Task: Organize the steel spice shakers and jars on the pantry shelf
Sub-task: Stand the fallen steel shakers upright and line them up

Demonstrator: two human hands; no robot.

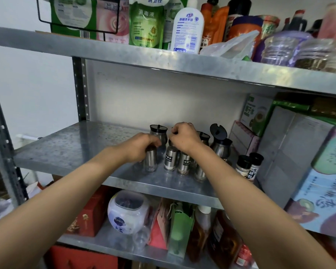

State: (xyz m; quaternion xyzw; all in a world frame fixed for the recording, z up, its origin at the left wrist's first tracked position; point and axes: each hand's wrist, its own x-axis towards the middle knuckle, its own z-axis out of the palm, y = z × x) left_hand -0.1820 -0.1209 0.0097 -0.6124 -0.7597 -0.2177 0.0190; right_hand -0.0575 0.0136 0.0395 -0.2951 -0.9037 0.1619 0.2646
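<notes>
On the middle metal shelf (70, 150) stands a row of steel spice shakers. My left hand (142, 146) grips the top of the leftmost shaker (150, 162). My right hand (184, 136) is curled over the top of the labelled shaker (171, 160) beside it. Another labelled shaker (184, 164) and a fourth one (200, 173) stand further right. Behind them are steel jars with black lids: one at the back left (159, 131), one partly hidden by my right wrist (205, 137), and one with its lid flipped up (220, 144).
Two small black-capped seasoning bottles (248, 166) stand right of the shakers. Cartons and boxes (291, 152) fill the shelf's right side. The upper shelf holds bottles and refill pouches; the lower shelf holds a round jar (127, 212), bags and oil bottles.
</notes>
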